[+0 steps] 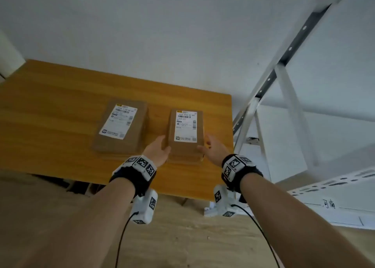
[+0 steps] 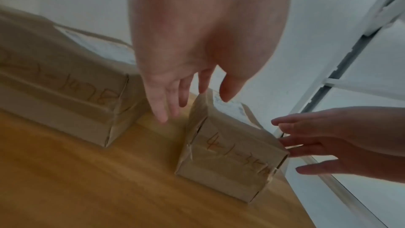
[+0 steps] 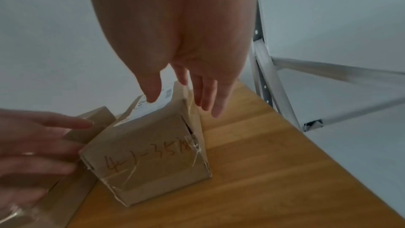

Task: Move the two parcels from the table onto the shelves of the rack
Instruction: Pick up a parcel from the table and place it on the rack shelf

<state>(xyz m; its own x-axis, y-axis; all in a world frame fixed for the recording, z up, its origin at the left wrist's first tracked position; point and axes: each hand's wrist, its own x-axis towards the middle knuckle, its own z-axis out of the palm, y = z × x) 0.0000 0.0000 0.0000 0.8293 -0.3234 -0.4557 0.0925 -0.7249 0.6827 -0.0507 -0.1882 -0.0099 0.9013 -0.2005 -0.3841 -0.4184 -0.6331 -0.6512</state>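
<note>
Two brown cardboard parcels with white shipping labels lie on the wooden table (image 1: 50,115). The wider parcel (image 1: 121,125) is on the left, the narrower parcel (image 1: 185,131) on the right near the table's right edge. My left hand (image 1: 162,146) is at the narrow parcel's left side and my right hand (image 1: 207,146) at its right side, both with straight, spread fingers. In the left wrist view my left hand (image 2: 194,110) hovers by the narrow parcel (image 2: 230,162), thumb above its top. In the right wrist view my right hand (image 3: 179,105) does the same over that parcel (image 3: 149,153), which stands on the table.
A white metal rack (image 1: 284,81) with slotted uprights stands just right of the table; one of its shelves (image 1: 334,182) shows at lower right. A white wall is behind the table. The wider parcel (image 2: 65,93) sits close to the left of the narrow one.
</note>
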